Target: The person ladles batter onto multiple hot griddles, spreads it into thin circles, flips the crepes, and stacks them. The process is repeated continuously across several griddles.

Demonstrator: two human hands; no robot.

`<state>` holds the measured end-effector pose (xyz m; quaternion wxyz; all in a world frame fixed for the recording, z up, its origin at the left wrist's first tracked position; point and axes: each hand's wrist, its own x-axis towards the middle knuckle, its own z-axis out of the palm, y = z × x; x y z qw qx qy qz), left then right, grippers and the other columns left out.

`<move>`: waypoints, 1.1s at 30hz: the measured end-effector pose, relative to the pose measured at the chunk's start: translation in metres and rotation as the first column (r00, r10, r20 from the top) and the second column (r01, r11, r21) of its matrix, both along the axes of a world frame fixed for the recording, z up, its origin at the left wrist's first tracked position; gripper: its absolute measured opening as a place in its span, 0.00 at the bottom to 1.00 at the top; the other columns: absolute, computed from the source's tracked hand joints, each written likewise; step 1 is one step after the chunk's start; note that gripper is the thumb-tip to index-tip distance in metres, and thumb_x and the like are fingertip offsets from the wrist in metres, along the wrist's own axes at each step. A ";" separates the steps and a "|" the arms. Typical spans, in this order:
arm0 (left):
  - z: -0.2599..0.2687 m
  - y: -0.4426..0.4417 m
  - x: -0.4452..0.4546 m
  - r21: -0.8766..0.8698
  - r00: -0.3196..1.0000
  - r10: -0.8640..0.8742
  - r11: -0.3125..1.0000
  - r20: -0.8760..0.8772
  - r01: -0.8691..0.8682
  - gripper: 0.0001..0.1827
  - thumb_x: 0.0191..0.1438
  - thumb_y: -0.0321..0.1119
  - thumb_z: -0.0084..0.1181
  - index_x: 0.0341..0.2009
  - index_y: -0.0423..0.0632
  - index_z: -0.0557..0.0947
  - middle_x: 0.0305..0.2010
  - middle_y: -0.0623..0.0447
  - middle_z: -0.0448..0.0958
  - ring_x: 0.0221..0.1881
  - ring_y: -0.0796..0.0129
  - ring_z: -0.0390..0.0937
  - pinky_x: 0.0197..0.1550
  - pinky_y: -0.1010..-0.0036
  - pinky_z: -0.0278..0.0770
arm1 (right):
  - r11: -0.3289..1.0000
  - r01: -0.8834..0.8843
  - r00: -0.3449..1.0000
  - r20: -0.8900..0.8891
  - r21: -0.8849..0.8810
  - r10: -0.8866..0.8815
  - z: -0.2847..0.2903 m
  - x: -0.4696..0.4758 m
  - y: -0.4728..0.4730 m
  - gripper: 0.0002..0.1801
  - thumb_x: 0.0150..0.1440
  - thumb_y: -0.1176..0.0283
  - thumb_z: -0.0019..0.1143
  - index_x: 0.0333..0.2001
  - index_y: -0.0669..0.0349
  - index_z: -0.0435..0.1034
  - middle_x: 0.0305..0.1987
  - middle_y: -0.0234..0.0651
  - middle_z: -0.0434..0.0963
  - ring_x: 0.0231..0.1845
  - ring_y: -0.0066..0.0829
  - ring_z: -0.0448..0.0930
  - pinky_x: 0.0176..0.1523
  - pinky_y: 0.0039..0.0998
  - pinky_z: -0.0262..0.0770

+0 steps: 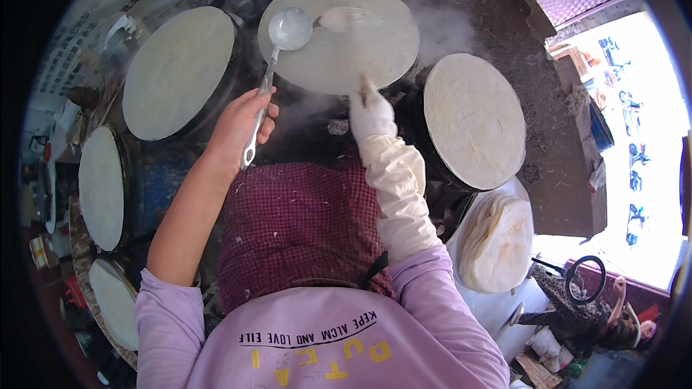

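My bare left hand (251, 119) grips the handle of a metal ladle (265, 86). Whitish residue or batter shows in the ladle's bowl, which hangs over the left part of a round griddle. A thin, pale sheet of batter (324, 73) covers that griddle, with a thicker white patch (341, 19) near its far side. My right hand (373, 111), in a white glove and cream sleeve cover, is at the griddle's near edge. Its fingers are closed around a motion-blurred tool (361, 62) that reaches over the batter; the tool's exact shape cannot be made out. Steam drifts at the right.
More round griddles carrying pale sheets stand at the left (178, 73), far left (101, 189) and right (476, 119). A stack of flatbreads (497, 243) lies at lower right. Beyond it, a person (600, 308) is near a black ring-shaped object (585, 280). A brown work surface (546, 135) extends rightward.
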<state>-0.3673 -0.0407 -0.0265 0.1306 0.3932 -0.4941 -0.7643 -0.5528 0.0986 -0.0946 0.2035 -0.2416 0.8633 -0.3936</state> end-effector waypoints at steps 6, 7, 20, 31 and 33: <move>0.006 -0.005 -0.002 -0.046 1.000 0.019 0.999 0.001 -0.019 0.19 0.64 0.37 0.46 0.55 0.39 0.71 0.31 0.55 0.72 0.20 0.79 0.65 0.19 0.83 0.61 | 0.969 -0.152 0.988 -0.014 -0.194 0.152 -0.036 0.003 -0.005 0.27 0.60 0.69 0.52 0.63 0.63 0.64 0.57 0.48 0.76 0.61 0.38 0.75 0.63 0.29 0.68; 0.007 -0.009 -0.003 -0.045 1.000 0.012 0.999 -0.004 -0.012 0.19 0.65 0.37 0.46 0.55 0.39 0.71 0.32 0.54 0.72 0.20 0.79 0.65 0.19 0.83 0.61 | 0.963 -0.133 0.991 -0.012 -0.233 0.134 -0.032 -0.003 -0.009 0.27 0.60 0.69 0.51 0.63 0.63 0.64 0.57 0.48 0.76 0.60 0.37 0.76 0.63 0.29 0.69; -0.015 -0.055 -0.045 -0.123 0.998 -0.053 0.991 0.015 0.055 0.14 0.65 0.38 0.46 0.48 0.40 0.73 0.33 0.54 0.73 0.23 0.78 0.68 0.21 0.83 0.66 | 0.968 -0.039 0.995 0.077 -0.246 0.060 -0.035 0.013 0.040 0.28 0.60 0.74 0.54 0.65 0.61 0.63 0.54 0.41 0.79 0.50 0.27 0.80 0.53 0.25 0.73; 0.007 -0.024 -0.003 0.302 0.942 0.198 0.947 -0.272 -0.112 0.18 0.67 0.33 0.44 0.55 0.34 0.70 0.34 0.50 0.74 0.18 0.81 0.65 0.16 0.85 0.65 | 0.894 -0.155 0.985 0.002 -0.421 0.172 -0.016 0.070 -0.004 0.31 0.60 0.69 0.54 0.67 0.55 0.59 0.52 0.51 0.78 0.49 0.46 0.81 0.50 0.36 0.77; 0.007 -0.035 0.006 0.347 0.938 0.243 0.926 -0.248 -0.148 0.19 0.67 0.33 0.42 0.57 0.32 0.67 0.35 0.50 0.73 0.19 0.81 0.65 0.16 0.85 0.66 | 0.909 -0.180 0.983 -0.027 -0.376 0.184 0.015 0.072 -0.009 0.28 0.59 0.67 0.55 0.64 0.54 0.63 0.50 0.52 0.78 0.51 0.46 0.79 0.53 0.35 0.74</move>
